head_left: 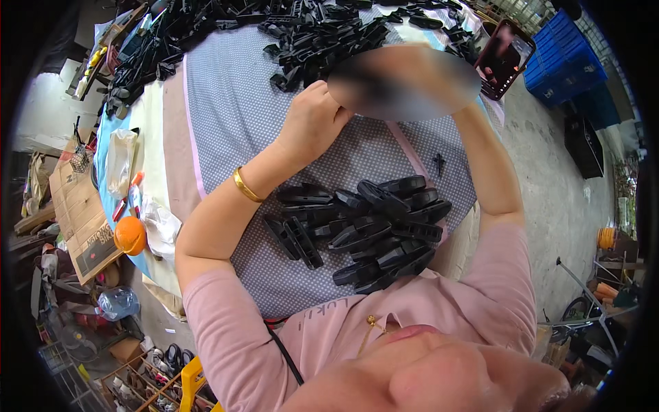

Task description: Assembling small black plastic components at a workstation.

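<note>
black parts (360,237) lie heaped on dotted cloth (233,89).

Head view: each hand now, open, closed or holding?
Left hand: curled; whether it is closed on anything cannot be told, blur hides it.
Right hand: blurred over; open, closed or holding cannot be told.

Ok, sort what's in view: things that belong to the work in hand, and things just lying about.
Likely in the work:
near pile of black parts
far pile of black parts
grey patterned cloth

Likely just lying about:
round orange object
lit phone
blue crates
clear plastic jug
</note>
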Demonstrator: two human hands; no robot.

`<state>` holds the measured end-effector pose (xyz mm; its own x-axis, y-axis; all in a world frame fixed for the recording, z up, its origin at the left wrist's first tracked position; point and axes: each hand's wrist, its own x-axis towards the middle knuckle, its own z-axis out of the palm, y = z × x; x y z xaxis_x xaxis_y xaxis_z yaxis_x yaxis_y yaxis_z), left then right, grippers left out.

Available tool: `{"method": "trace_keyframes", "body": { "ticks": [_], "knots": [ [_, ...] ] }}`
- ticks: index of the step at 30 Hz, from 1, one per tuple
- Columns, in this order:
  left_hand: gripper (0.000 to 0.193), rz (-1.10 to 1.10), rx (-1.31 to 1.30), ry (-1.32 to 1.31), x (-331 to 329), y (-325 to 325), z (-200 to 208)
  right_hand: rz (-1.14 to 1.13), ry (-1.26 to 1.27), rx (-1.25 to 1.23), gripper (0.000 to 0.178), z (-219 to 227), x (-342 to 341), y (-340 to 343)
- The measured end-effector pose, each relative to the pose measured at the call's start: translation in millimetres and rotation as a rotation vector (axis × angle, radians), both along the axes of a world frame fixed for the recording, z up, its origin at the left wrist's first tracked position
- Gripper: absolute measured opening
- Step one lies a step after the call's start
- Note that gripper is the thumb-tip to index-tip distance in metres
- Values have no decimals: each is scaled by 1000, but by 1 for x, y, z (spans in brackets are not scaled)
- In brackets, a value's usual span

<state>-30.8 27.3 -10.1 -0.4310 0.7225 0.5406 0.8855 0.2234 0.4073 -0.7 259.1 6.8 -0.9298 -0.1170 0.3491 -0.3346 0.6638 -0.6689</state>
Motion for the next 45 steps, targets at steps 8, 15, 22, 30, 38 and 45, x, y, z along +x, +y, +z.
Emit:
{"method": "trace_keyframes", "body": {
  "ticks": [8, 15, 22, 30, 38, 45],
  "knots": [
    [23, -33, -43, -16, 6, 2, 0, -251, 249, 541, 24, -28, -26, 63],
    [24, -150, -326, -402, 9, -1, 25, -165, 27, 317, 32, -17, -6, 61],
    [19, 69, -131, -107, 6, -1, 3, -278, 227, 670, 29, -14, -3, 53],
    [25, -108, -253, -471, 2, -4, 18, -329, 247, 346, 23, -2, 2, 18],
    [28, 28, -267, -227, 3, -4, 15, 15, 114, 129, 38, 6, 20, -17],
    [30, 146, -340, -427, 3, -6, 22, 131, -213, 489, 33, 13, 32, -42]
  ]
}}
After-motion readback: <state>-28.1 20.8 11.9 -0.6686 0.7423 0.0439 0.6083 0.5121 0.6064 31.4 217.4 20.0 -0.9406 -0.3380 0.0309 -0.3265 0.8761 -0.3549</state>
